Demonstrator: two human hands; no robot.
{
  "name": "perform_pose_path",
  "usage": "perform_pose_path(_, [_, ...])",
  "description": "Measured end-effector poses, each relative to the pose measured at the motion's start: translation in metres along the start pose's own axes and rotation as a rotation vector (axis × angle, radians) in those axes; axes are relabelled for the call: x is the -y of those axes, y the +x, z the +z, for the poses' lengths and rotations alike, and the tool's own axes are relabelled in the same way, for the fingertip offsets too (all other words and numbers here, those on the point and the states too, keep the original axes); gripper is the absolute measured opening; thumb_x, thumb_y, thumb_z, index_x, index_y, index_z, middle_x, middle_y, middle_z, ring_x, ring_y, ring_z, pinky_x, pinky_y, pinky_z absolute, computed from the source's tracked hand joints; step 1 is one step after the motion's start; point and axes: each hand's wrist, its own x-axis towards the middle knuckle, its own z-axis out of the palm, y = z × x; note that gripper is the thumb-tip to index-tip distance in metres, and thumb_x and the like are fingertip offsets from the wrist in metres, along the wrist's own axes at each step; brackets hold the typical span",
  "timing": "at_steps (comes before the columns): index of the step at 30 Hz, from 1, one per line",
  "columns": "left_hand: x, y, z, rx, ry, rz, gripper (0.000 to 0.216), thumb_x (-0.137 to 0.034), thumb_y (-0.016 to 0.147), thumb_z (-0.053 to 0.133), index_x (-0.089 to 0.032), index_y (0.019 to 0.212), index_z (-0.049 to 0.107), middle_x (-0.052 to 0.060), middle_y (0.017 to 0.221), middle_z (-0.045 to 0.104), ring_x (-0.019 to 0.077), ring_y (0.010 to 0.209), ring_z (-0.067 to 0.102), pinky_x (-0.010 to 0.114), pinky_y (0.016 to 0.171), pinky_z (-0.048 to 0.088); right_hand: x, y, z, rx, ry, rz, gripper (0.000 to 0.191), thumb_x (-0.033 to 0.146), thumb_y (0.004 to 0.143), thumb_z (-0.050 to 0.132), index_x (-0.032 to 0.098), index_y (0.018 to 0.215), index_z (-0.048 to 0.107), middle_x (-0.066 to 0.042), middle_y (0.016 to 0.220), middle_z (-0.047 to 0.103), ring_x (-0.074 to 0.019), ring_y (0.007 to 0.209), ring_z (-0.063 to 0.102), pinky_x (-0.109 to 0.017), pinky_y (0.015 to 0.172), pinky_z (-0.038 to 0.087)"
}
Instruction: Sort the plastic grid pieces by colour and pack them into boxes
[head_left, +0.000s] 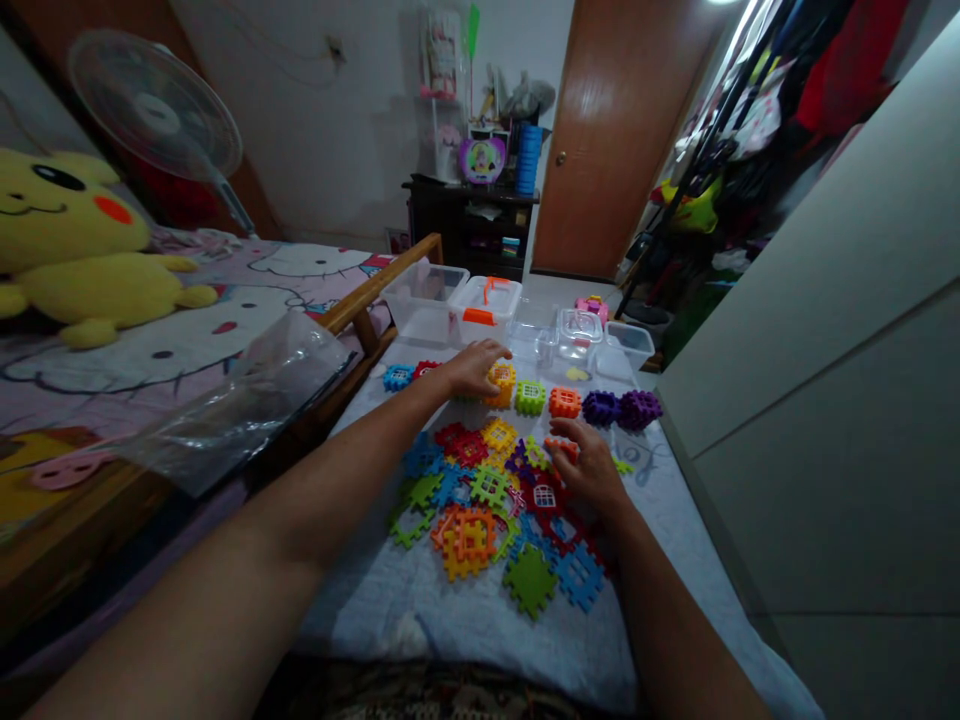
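My left hand (474, 370) reaches to the row of stacked building blocks, its fingers and thumb closed around the yellow stack (502, 385). My right hand (589, 465) is lower and to the right, its bent fingers on an orange building block (562, 447). Beneath and between my hands lies a loose pile of notched square blocks in several colours, among them a green block (531, 580), a blue block (580, 577) and a red window block (544, 495). The row also has a lime green stack (530, 397), an orange stack (565, 402) and a purple stack (639, 409).
Behind the row stand clear plastic boxes, one an open bin (424, 305) and one with an orange-handled lid (486, 300). A wooden bed rail (375, 290) and a plastic bag (255, 400) border the left. A white cabinet (840, 330) borders the right.
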Motion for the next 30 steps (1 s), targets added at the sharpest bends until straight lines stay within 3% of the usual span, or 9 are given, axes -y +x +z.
perform_pose_path(5, [-0.011,-0.041,-0.009,-0.173,-0.038,-0.006,0.041,-0.018,0.075,0.062,-0.016,0.116,0.058,0.011,0.124,0.059,0.0244,0.119,0.054,0.038,0.105,0.040,-0.003,0.000,0.001,0.000,-0.006,-0.004,0.028,0.020,0.082,0.055,0.019,0.108,0.063,-0.010,0.104,0.068,-0.0234,0.098,0.062,-0.042,0.090,0.049])
perform_pose_path(8, [-0.014,-0.074,-0.003,-0.080,-0.036,-0.096,0.025,-0.019,0.080,0.058,-0.016,0.104,0.063,0.010,0.108,0.066,0.0231,0.103,0.061,0.034,0.093,0.047,-0.004,-0.001,0.002,0.025,-0.009,-0.012,0.027,0.020,0.083,0.053,0.018,0.108,0.063,-0.010,0.103,0.068,-0.0230,0.097,0.062,-0.042,0.089,0.049])
perform_pose_path(13, [-0.023,-0.111,0.020,0.081,0.005,-0.255,0.023,-0.028,0.084,0.057,-0.015,0.100,0.067,0.010,0.099,0.070,0.0242,0.093,0.065,0.033,0.081,0.049,-0.002,0.000,0.005,0.045,-0.032,0.002,0.027,0.020,0.083,0.051,0.017,0.107,0.064,-0.011,0.104,0.067,-0.0228,0.097,0.062,-0.041,0.090,0.050])
perform_pose_path(16, [-0.027,-0.116,0.031,0.096,0.012,-0.299,0.024,-0.032,0.083,0.058,-0.016,0.097,0.069,0.010,0.096,0.070,0.0247,0.091,0.064,0.033,0.080,0.049,-0.001,-0.001,0.005,0.070,-0.036,0.011,0.026,0.021,0.082,0.052,0.016,0.105,0.064,-0.011,0.103,0.068,-0.0226,0.096,0.062,-0.041,0.090,0.050])
perform_pose_path(22, [-0.015,-0.117,0.037,-0.038,0.026,-0.352,0.030,-0.021,0.088,0.047,-0.017,0.110,0.066,0.012,0.116,0.067,0.0248,0.111,0.060,0.039,0.101,0.041,-0.001,-0.002,0.004,0.107,-0.041,0.026,0.026,0.021,0.081,0.053,0.018,0.105,0.064,-0.010,0.103,0.068,-0.0218,0.095,0.063,-0.041,0.089,0.050])
perform_pose_path(27, [-0.001,-0.121,0.037,0.083,-0.024,-0.408,0.035,-0.028,0.079,0.060,-0.019,0.113,0.064,0.010,0.115,0.069,0.0274,0.107,0.061,0.038,0.094,0.045,-0.001,-0.001,0.002,0.123,-0.053,0.012,0.028,0.021,0.082,0.053,0.019,0.107,0.064,-0.009,0.103,0.067,-0.0225,0.098,0.062,-0.042,0.091,0.049])
perform_pose_path(30, [-0.003,-0.120,0.035,0.033,-0.016,-0.400,0.033,-0.025,0.081,0.057,-0.017,0.112,0.065,0.012,0.115,0.067,0.0267,0.108,0.060,0.037,0.095,0.044,0.000,-0.001,0.002,0.133,-0.059,0.009,0.028,0.019,0.081,0.053,0.019,0.106,0.065,-0.009,0.103,0.067,-0.0228,0.099,0.061,-0.041,0.091,0.049])
